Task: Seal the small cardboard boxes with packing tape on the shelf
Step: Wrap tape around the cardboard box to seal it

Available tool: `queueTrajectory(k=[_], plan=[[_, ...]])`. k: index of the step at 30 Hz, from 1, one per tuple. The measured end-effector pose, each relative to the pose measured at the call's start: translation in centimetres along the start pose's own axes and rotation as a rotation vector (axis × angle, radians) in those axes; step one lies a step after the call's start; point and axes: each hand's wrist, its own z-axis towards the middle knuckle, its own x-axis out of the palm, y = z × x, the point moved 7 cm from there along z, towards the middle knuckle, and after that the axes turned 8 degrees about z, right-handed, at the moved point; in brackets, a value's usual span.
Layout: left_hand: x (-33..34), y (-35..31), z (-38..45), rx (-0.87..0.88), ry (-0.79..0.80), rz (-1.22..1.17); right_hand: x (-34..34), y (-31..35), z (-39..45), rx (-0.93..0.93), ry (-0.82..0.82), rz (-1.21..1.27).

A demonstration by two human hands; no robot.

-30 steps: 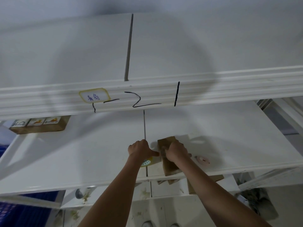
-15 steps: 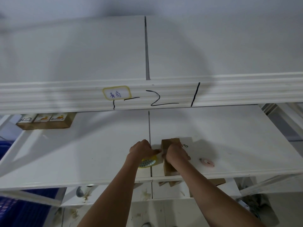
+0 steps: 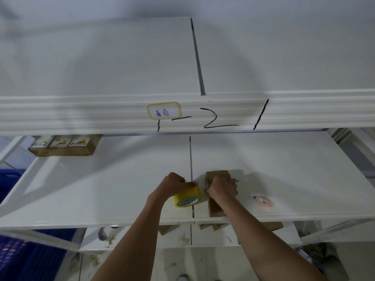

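A small brown cardboard box (image 3: 215, 207) lies on the white shelf (image 3: 101, 189) near its front edge, just right of the shelf seam. My right hand (image 3: 222, 187) rests on top of the box with fingers curled over it. My left hand (image 3: 172, 184) grips a yellowish roll of packing tape (image 3: 187, 198) just left of the box. A strip of tape seems to run from the roll toward the box, but it is hard to see.
A pink round object (image 3: 262, 202) lies on the shelf right of the box. A long brown box with labels (image 3: 65, 146) sits at the back left. More cardboard pieces (image 3: 211, 227) lie on the lower shelf. A blue crate (image 3: 18, 256) stands at the lower left.
My left hand has drawn the tape roll to the left, away from the box, so the roll now shows fully. My right hand has stayed on the box.
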Motion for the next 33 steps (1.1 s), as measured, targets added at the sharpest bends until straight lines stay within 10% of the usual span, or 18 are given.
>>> queueTrajectory(k=[18,33], plan=[[-1.0,-2.2,-0.2,0.046,-0.185,0.349,-2.8,-1.0,-0.5,-0.092,-0.131,0.267],[-2.6,-2.3,-1.1,0.043,-0.210,0.412,-3.2,-1.6,-0.3,-0.182,0.226,0.745]])
